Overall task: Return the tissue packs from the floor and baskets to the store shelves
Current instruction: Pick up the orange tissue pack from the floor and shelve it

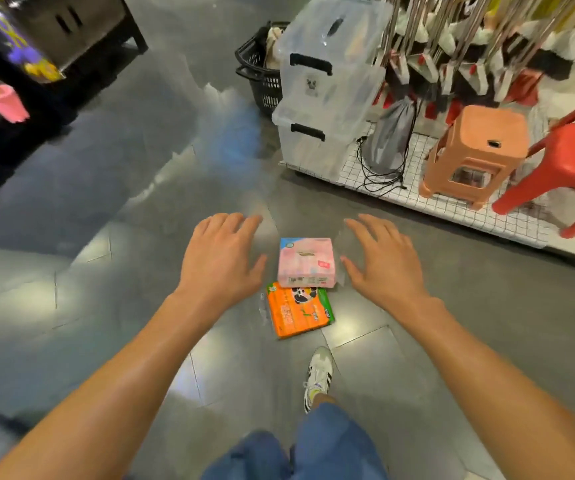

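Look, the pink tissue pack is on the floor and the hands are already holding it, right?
Not quite. The pink tissue pack is on the floor, overlapping the orange pack, but neither hand holds it. The head view shows the left hand and right hand open on either side.

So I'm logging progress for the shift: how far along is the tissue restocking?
Nothing shows as done: no shelved packs are in view. In hand: nothing; the left hand and right hand hover open on either side of the pink tissue pack. Left: that pack and the orange pack lie on the floor; the black basket's contents are unclear.
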Demonstrator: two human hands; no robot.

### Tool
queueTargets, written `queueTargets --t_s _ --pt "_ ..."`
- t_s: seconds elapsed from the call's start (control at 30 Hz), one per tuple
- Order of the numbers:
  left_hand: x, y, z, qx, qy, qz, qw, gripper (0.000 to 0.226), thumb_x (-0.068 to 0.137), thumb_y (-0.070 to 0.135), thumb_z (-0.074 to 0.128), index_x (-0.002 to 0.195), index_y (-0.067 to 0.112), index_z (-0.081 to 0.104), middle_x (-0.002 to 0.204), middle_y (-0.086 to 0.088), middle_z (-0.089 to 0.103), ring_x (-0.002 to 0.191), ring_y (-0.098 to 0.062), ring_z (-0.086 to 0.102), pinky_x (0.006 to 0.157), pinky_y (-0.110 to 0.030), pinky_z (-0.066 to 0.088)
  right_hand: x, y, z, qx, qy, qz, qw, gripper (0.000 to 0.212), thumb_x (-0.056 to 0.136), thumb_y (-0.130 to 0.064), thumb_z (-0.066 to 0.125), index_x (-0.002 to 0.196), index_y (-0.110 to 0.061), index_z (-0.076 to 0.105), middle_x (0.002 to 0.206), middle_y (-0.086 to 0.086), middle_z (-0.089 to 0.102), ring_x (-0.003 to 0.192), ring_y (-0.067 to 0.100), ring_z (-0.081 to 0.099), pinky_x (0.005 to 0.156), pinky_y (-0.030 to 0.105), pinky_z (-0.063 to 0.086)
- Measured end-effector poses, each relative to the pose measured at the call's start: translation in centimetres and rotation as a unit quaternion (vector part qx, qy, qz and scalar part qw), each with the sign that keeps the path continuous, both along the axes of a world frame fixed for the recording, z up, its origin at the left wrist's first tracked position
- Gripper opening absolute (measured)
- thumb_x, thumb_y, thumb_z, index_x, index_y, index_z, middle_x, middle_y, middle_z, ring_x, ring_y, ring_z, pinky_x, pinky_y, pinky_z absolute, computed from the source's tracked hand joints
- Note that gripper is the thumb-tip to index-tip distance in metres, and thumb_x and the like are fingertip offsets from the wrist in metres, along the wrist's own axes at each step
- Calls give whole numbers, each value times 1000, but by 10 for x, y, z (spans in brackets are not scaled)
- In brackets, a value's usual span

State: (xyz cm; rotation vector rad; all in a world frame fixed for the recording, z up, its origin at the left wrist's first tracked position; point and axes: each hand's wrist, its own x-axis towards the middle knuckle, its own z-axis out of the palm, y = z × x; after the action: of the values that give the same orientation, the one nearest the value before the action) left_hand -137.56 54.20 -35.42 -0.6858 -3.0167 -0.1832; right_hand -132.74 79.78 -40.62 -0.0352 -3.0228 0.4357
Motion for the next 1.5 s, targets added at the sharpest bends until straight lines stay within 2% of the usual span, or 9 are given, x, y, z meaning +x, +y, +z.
queueTargets --t_s 0.27,0.53,0.67,0.8,0.97,1.13,1.23,1.33,1.5 --pt "-89 41 -136 42 -63 42 996 58 78 37 63 130 12 62 118 -12 67 113 -37 59 95 -47 46 -99 30 -166 -36 -81 19 996 60 79 -35 72 134 -16 56 135 13 58 119 37 55 87 47 50" --pt "-134 48 -382 29 -205 51 977 58 76 39 61 129 16 63 117 -10 69 107 -39 62 90 -46 48 -123 29 -403 -60 -229 -10 972 57 85 -35 69 137 -18 54 135 9 56 120 36 54 89 47 51" --pt "-137 38 -520 -25 -349 92 932 62 82 46 57 140 22 55 128 -9 65 118 -35 58 95 -43 44 -114 21 -523 -30 -343 -2 939 58 89 -40 65 141 -20 49 136 8 54 121 35 52 92 46 49" --pt "-125 24 -647 -51 -426 141 892 65 89 45 65 148 26 42 136 -8 59 125 -32 55 100 -44 45 -108 20 -630 -6 -422 3 906 63 92 -47 60 146 -22 40 142 8 48 126 34 49 97 47 47" --pt "-111 17 -765 78 -479 352 801 87 81 58 73 149 21 32 141 -9 55 127 -34 55 101 -50 49 -122 19 -730 -137 -397 -171 891 91 83 -52 72 154 -18 25 147 16 37 132 42 41 105 50 38" --pt "-95 13 -836 231 -504 486 676 143 44 73 84 157 20 15 151 -7 47 134 -33 51 108 -55 45 -122 16 -792 -263 -373 -271 847 100 70 -56 83 147 -19 31 145 11 45 132 32 46 109 45 40" --pt "-88 15 -856 286 -507 506 637 137 42 69 87 154 22 24 145 -1 54 127 -30 57 107 -55 45 -119 12 -811 -323 -356 -310 820 112 52 -65 86 140 -30 27 138 5 52 124 27 54 106 50 45" --pt "-81 20 -865 342 -494 494 629 113 46 67 87 144 32 44 133 6 64 116 -23 65 102 -54 51 -117 13 -819 -352 -341 -328 807 118 44 -69 86 139 -35 25 135 1 54 120 24 57 104 49 47" --pt "-70 24 -858 374 -464 466 654 124 45 70 89 149 45 27 138 12 58 123 -21 61 101 -56 51 -117 15 -819 -371 -366 -324 790 135 33 -79 84 147 -43 21 135 -8 57 121 24 58 100 52 50"
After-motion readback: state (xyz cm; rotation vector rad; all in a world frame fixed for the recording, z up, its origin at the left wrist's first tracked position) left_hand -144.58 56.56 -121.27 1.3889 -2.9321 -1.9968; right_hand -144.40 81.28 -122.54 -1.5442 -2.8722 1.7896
